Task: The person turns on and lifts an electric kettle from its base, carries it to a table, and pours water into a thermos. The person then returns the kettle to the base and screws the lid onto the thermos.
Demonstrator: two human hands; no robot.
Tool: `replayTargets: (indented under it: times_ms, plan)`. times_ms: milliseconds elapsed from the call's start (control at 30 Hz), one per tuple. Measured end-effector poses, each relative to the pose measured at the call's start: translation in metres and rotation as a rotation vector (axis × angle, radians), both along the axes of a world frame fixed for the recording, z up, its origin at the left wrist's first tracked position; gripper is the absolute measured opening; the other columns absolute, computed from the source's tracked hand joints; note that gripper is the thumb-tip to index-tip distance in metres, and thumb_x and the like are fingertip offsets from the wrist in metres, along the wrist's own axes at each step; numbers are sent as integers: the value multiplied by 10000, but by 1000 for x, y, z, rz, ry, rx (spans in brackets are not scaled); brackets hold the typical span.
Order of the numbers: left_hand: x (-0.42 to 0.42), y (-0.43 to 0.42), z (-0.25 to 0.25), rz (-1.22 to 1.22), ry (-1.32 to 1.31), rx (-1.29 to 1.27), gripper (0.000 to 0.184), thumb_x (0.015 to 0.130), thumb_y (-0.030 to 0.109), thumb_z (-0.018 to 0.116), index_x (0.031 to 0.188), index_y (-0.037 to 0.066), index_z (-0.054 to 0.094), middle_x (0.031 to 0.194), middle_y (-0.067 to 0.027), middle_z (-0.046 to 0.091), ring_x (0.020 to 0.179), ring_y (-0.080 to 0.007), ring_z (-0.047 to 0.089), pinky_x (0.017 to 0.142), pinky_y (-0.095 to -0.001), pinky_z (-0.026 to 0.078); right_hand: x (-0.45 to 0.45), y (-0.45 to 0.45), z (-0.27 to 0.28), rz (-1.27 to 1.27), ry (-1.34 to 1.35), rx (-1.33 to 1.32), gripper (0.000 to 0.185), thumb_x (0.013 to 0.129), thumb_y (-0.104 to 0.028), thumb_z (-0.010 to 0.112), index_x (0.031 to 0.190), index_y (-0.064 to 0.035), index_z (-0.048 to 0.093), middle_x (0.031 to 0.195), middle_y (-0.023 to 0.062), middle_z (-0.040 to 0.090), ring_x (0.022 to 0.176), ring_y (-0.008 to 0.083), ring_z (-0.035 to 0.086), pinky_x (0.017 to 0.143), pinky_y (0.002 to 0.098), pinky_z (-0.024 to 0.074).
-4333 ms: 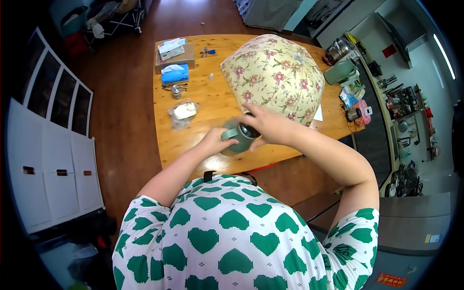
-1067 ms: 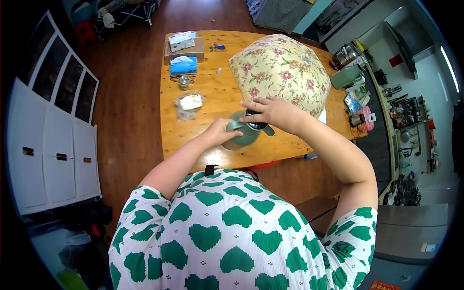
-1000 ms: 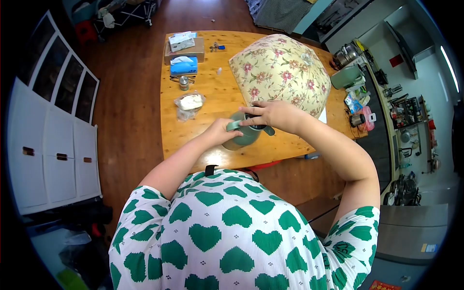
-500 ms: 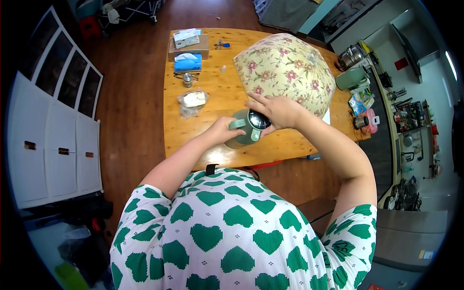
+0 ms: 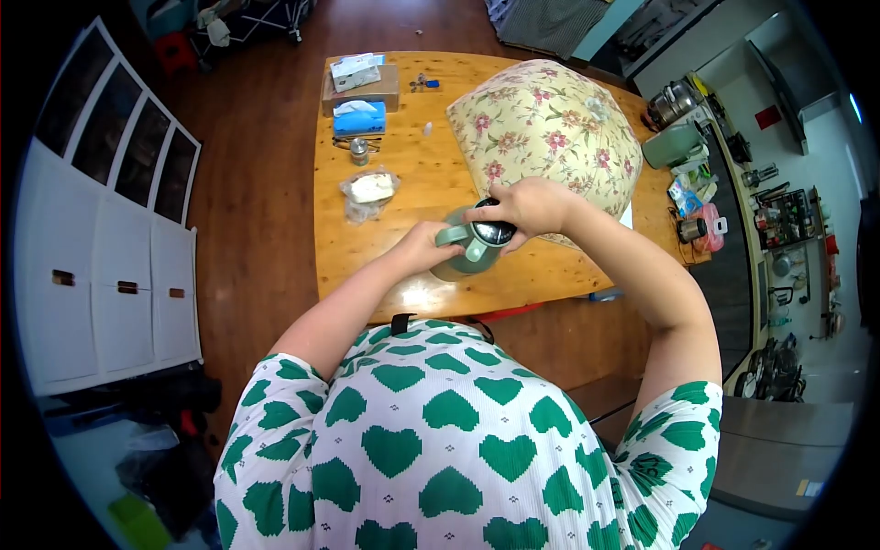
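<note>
A green jug [image 5: 465, 262] with a handle is near the front edge of the wooden table [image 5: 385, 261]. My left hand [image 5: 423, 246] is closed round its handle. The jug's shiny black lid [image 5: 496, 231] has a green lever on it. Fingers of my right hand [image 5: 526, 209] are wrapped round the lid's rim, the thumb on the side toward me. Just behind the jug stands a floral dome cover [image 5: 550, 137].
On the table's left are a plastic-wrapped white item [image 5: 371, 189], a small jar [image 5: 359, 151], a blue tissue pack [image 5: 358, 119] and a cardboard box [image 5: 378, 90]. At the right edge are another green jug [image 5: 672, 145] and a pink container [image 5: 711, 227].
The lid with its green lever has turned, the lever now facing me near the handle. My right hand has shifted its fingers round the lid. The view has moved slightly.
</note>
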State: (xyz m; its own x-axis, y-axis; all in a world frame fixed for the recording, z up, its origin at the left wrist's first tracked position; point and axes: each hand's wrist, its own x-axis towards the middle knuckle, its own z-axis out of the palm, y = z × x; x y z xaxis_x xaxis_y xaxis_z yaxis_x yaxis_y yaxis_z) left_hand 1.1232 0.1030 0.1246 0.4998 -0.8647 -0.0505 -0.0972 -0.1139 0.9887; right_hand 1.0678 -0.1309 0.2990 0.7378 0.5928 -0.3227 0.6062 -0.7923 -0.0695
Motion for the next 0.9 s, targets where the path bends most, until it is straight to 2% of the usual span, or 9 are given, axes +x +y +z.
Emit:
replayTargets:
  times_ms: [133,233,367,633,733,900]
  plan:
    - [-3,-1,-7,14,-6,-76,150,894,104,793,968,6,707,843,-34,714,798,-87,607,760,-291,524,-9,1,-16,-136,-111,53,829,715,-764,737,1380,-294,583,870,161,677,692,366,696,629,458,564]
    - [-2,1,6,21,-60,63,176,868,121,809,998,30,732,869,-66,748,802,-122,658,778,-310,538,-23,6,-34,-260,-250,106,826,724,-747,734,1333,-205,606,789,159,678,687,360,699,618,458,558]
    - [-6,0,7,33,-13,35,198,890,65,788,1072,15,728,939,-38,750,871,-84,630,806,-281,524,-37,18,-37,-417,-345,161,830,720,-733,741,1293,-146,615,711,147,684,669,351,704,609,460,556]
    - [-2,1,0,43,0,29,228,880,34,791,1099,28,729,960,12,727,875,-60,597,804,-261,506,-48,34,-42,-659,-306,158,787,729,-720,745,1241,-142,597,721,151,702,684,350,718,611,466,563]
    - [-2,2,2,69,-5,19,279,844,101,820,1098,24,732,923,-63,754,850,-109,648,811,-308,536,-52,42,-39,-720,-349,182,769,729,-696,759,1226,-132,598,728,154,711,700,354,725,637,460,576]
    - [-6,1,-2,110,-9,-19,271,844,93,813,1092,21,729,930,-64,753,857,-109,648,803,-306,536,-55,49,-37,-783,-347,204,747,736,-675,760,1212,-122,600,745,161,721,712,362,727,658,451,586]
